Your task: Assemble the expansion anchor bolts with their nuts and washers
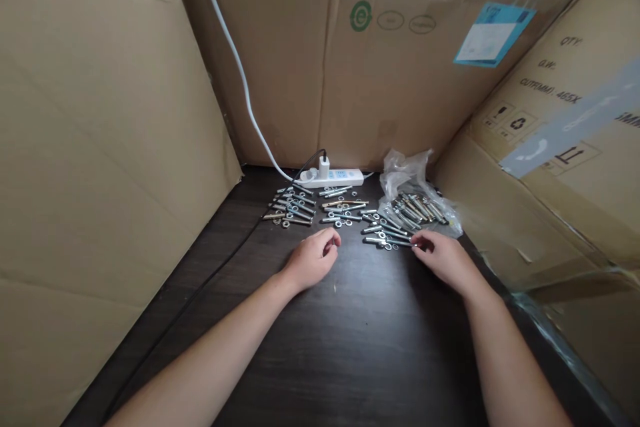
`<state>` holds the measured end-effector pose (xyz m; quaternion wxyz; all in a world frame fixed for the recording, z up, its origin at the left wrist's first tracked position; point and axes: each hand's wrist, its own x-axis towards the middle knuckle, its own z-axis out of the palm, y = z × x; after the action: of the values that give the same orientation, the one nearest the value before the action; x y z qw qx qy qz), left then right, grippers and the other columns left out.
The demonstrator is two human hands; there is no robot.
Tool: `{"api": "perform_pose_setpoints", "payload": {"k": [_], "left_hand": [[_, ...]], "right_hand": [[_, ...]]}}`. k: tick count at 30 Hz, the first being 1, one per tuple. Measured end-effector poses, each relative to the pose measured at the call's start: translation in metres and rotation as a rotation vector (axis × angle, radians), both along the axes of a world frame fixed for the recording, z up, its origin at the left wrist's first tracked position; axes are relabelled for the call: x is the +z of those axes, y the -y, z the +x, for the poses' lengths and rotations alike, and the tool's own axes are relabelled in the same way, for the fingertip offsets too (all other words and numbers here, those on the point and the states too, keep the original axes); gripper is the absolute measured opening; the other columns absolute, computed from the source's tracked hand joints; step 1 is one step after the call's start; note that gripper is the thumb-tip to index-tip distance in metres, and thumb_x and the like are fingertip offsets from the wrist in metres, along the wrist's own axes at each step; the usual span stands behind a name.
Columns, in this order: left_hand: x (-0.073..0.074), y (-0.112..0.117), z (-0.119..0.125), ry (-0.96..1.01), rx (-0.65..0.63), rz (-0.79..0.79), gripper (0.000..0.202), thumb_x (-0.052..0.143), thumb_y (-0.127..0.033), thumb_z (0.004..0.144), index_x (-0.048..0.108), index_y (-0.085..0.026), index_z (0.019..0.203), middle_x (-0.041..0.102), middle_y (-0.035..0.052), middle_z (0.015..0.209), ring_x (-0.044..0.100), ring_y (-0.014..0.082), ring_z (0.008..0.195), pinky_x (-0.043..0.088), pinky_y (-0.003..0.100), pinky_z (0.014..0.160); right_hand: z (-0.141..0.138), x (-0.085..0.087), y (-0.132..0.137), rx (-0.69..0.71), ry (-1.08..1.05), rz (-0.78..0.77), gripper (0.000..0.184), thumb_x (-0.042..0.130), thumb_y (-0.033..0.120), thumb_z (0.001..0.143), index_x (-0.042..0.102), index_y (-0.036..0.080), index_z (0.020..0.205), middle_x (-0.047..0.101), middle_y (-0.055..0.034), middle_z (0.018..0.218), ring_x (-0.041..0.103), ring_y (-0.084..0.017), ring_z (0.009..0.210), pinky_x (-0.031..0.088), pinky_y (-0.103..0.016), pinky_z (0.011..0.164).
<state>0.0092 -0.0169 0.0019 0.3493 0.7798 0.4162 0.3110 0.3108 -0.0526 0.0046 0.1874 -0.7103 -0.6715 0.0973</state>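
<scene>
Several metal bolts with washers lie in three groups on a dark wooden table [350,333]: a left group [293,207], a middle group [343,210] and a right group [385,233]. My left hand [313,260] rests on the table just below the middle group, its fingers curled loosely with nothing visible in them. Fingers of my right hand [443,257] are pinched at the end of a bolt in the right group. A clear plastic bag [413,197] holding more bolts lies just beyond my right hand.
A white power strip [333,177] with a plugged-in charger sits at the back, its white cable running up the cardboard. Large cardboard boxes wall the table on the left [100,147], back [380,60] and right [560,167]. A black cable runs along the table's left side.
</scene>
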Motion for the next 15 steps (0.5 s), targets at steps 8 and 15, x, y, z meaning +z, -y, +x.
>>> {"api": "perform_pose_setpoints", "payload": {"k": [8,15], "left_hand": [[0.002,0.001,-0.001,-0.031,-0.003,0.0,0.013,0.044,-0.016,0.08,0.056,-0.02,0.082,0.054,-0.0023,0.072,0.044,0.0111,0.06,0.033,0.022,0.055],[0.004,0.0,0.0,-0.076,-0.019,0.095,0.019,0.045,-0.013,0.078,0.058,-0.021,0.09,0.06,0.0016,0.087,0.053,0.0173,0.083,0.043,0.03,0.076]], "right_hand": [[-0.01,0.002,-0.003,0.061,0.003,-0.005,0.024,0.05,0.026,0.074,0.071,0.02,0.085,0.067,-0.0043,0.077,0.059,-0.019,0.066,0.043,-0.029,0.062],[-0.024,0.005,-0.003,0.102,-0.01,0.061,0.024,0.05,0.027,0.077,0.069,0.019,0.089,0.065,-0.0052,0.078,0.056,-0.018,0.063,0.044,-0.029,0.061]]}}
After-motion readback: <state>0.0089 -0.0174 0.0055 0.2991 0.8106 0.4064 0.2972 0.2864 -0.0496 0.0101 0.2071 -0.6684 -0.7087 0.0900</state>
